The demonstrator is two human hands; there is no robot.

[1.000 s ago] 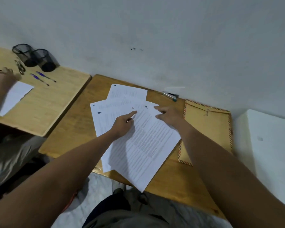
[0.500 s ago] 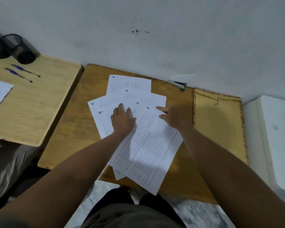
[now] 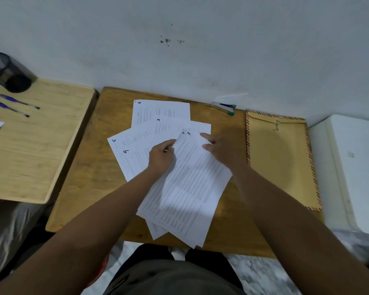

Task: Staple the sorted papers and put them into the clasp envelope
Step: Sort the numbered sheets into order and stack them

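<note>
Papers fanned out on the desk, nothing stapled yet.

Left hand (image 3: 161, 155) is pinching the left edge of the top sheet (image 3: 192, 184), and the right hand (image 3: 221, 149) rests on that sheet's upper right with fingers mostly straight, not gripping as far as I can tell. My take: gather the numbered sheets (image 3: 160, 112) in order, tap the edges square, then staple one corner so nothing slips. I can read 6, 5, 4 and 3 plus two marks near the top sheet, so probably six pages. One stapler (image 3: 223, 107) sits by the wall, one clasp envelope (image 3: 279, 158) lies just right of the papers, and there are two pens (image 3: 13, 105) on the next desk over.
</note>
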